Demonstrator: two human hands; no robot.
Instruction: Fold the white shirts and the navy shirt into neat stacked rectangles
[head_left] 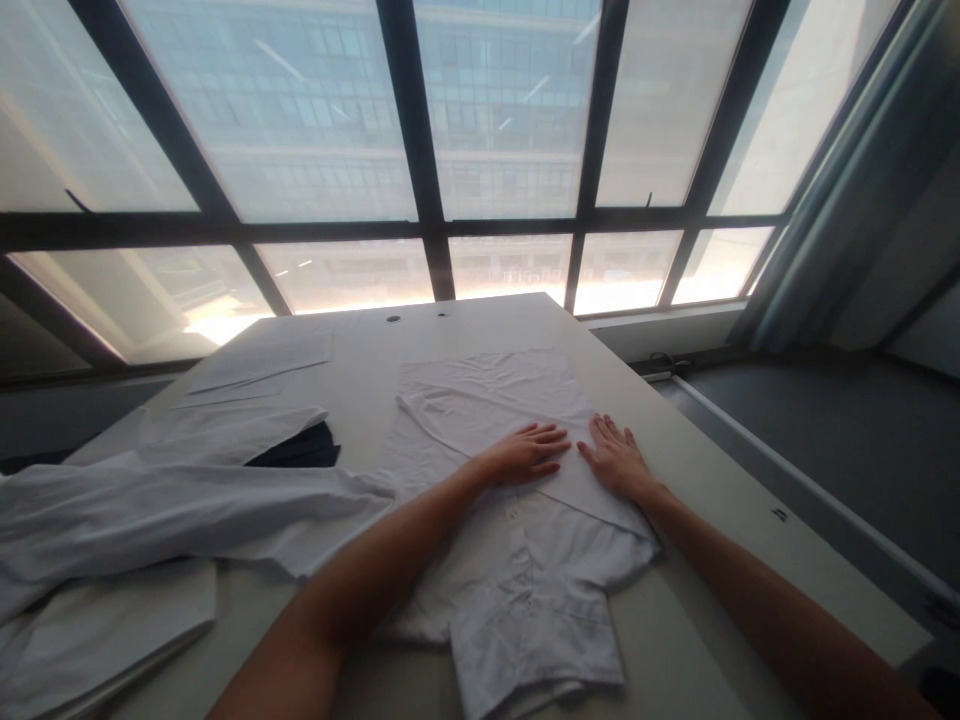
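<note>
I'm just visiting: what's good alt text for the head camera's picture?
A person's left hand and right hand rest palm-down on a white shirt on a white table. More white cloth lies to the left; large windows stand beyond.

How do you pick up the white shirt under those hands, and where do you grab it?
I'd pinch the white shirt at its pointy right corner, nearer the camera than the right hand. Coming in low from the right across the tabletop looks easiest: the shirt lies nearly flat, so its middle offers little to grip, but that corner sticks out.
</note>
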